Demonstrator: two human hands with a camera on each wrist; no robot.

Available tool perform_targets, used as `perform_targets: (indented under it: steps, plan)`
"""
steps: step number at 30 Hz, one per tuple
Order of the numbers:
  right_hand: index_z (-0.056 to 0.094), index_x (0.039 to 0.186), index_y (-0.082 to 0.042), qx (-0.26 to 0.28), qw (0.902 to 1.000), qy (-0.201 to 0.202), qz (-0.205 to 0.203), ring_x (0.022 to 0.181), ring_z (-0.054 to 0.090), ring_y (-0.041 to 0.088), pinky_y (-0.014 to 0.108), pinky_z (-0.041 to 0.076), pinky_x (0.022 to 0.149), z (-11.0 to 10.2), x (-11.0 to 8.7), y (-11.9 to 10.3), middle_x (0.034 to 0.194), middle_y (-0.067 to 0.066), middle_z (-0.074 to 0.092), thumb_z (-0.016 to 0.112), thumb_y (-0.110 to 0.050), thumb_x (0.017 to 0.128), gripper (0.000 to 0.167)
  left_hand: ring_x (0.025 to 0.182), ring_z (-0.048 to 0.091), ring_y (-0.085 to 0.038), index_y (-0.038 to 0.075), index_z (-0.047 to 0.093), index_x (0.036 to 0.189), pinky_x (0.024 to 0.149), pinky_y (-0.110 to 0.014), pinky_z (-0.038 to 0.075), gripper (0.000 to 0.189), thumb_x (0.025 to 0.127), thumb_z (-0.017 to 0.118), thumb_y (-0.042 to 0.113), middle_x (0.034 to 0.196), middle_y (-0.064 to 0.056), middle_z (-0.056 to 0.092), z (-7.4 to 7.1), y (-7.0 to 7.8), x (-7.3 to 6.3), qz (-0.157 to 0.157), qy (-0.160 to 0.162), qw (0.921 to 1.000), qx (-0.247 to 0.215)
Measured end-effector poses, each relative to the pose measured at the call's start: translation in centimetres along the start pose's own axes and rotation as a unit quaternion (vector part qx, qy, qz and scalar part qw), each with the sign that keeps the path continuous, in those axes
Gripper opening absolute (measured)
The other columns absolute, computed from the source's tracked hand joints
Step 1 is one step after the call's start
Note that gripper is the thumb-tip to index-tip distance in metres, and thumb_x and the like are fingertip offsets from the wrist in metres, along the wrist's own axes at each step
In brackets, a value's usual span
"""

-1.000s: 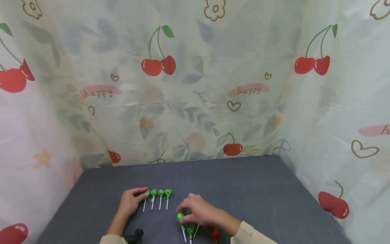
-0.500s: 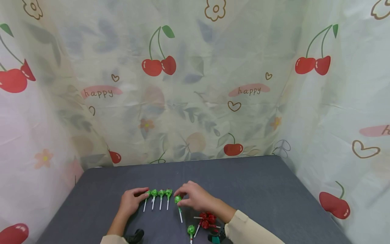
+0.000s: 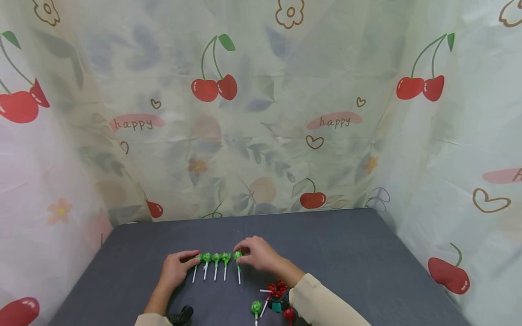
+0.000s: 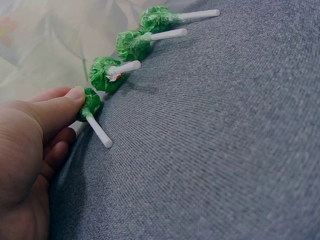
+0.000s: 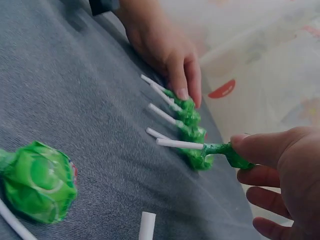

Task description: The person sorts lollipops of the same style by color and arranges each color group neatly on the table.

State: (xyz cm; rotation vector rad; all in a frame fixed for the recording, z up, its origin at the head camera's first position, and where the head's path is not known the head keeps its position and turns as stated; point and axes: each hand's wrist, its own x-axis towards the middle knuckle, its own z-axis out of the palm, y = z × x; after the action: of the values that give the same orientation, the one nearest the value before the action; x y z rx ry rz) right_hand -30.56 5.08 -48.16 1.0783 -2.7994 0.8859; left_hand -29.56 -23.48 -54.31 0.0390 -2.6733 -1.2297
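Fingers of the right hand are pinched round the head of a green lollipop, held just right of three lined-up green lollipops. At their left, another green lollipop is gripped between thumb and index finger of the left hand. Near the right sleeve, a loose green lollipop and partly covered red lollipops are seen on the desk.
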Motion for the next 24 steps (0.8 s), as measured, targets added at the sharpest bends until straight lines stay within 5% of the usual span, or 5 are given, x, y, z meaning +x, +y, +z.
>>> perform_targets:
  steps: [11,24]
  plan:
    - [0.073,0.099,-0.011,0.041,0.9974,0.044,0.038,0.069,0.054,0.003,0.021,0.047,0.064,1.8,1.0,1.5,0.076,-0.01,0.061,0.081,-0.017,0.08,0.022,0.106,0.063,-0.034,0.008,0.076,0.108,0.092,-0.051,0.046,0.025,0.084,0.077,0.014,0.106,-0.011,0.072,0.1,0.0,0.0,0.001,0.002,1.0,-0.002]
    - [0.074,0.096,-0.011,0.039,0.9954,0.048,0.073,0.071,0.056,0.006,0.023,0.047,0.067,3.3,1.8,2.0,0.077,-0.008,0.064,0.081,-0.017,0.079,0.019,0.105,0.064,-0.033,0.008,0.076,0.108,0.091,-0.05,0.047,0.026,0.083,0.078,0.014,0.105,-0.01,0.072,0.0,-0.1,0.0,0.007,0.003,0.9999,-0.007]
